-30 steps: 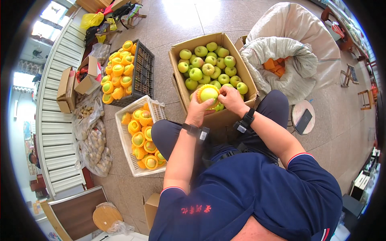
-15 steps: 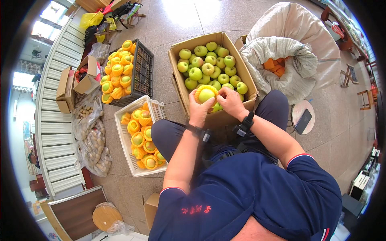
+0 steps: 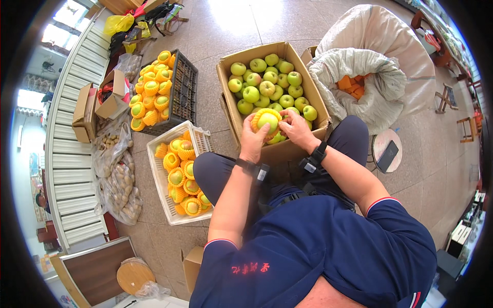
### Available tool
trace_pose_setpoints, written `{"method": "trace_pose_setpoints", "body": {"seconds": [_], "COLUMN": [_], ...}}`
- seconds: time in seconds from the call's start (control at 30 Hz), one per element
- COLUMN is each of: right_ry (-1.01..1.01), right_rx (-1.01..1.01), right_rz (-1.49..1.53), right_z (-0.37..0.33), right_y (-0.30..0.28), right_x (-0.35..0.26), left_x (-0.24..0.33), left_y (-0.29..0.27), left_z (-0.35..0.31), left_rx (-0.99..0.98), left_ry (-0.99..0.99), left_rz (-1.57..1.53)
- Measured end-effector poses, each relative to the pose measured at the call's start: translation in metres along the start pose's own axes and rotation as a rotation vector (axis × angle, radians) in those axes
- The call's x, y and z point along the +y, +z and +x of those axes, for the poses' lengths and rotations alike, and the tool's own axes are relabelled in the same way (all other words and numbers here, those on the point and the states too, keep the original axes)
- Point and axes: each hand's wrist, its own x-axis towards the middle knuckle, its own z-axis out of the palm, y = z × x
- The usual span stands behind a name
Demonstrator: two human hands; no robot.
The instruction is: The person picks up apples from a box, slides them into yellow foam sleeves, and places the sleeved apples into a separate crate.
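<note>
Where the white sack stands, with orange pieces in its mouth, the box sits to its left, in front of the person. Further left are the black crate and the white crate, each loaded with netted apples. The black crate's load appears heaped; a knock could spill it. The white crate lies just beside the left knee, so a careless leg movement could jar it.

Loose apples fill the box. Above its near edge, the left hand is curled around the held apple, which sits in a yellow net with its upper face bare. The right hand is narrow, fingers drawn together at the net's right edge; whether they pinch it cannot be told.

If the left hand slackens, the held apple could drop and bruise those below. One-sided pulling could tear the net or seat it crooked.
</note>
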Motion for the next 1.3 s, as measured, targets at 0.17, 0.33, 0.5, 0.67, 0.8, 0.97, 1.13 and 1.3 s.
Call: {"method": "trace_pose_setpoints", "body": {"seconds": [0.17,0.33,0.5,0.67,0.8,0.97,1.13,1.3], "right_ry": [0.019,0.083,0.142,0.138,0.124,0.115,0.092,0.090], "right_rx": [-0.067,-0.133,-0.184,-0.211,-0.232,-0.265,-0.277,-0.262], "right_rz": [0.085,0.161,0.229,0.283,0.298,0.343,0.292,0.289], "right_z": [0.006,0.013,0.011,0.008,0.006,0.004,0.003,0.000], "right_y": [0.005,-0.008,-0.010,-0.007,-0.010,-0.012,-0.015,-0.014], "right_x": [0.009,0.023,0.025,0.011,0.009,0.006,0.007,0.004], "left_x": [-0.004,-0.021,-0.021,-0.012,-0.019,-0.023,-0.021,-0.013], "left_y": [-0.001,0.002,-0.006,-0.003,0.006,0.008,0.011,0.006], "left_z": [0.002,0.009,0.003,-0.007,-0.007,-0.008,-0.009,-0.009], "left_rx": [0.012,0.079,0.101,0.151,0.226,0.227,0.251,0.307], "left_ry": [0.092,0.179,0.259,0.331,0.494,0.532,0.495,0.445], "left_rz": [0.028,0.179,0.333,0.598,0.762,0.782,0.780,0.741]}}
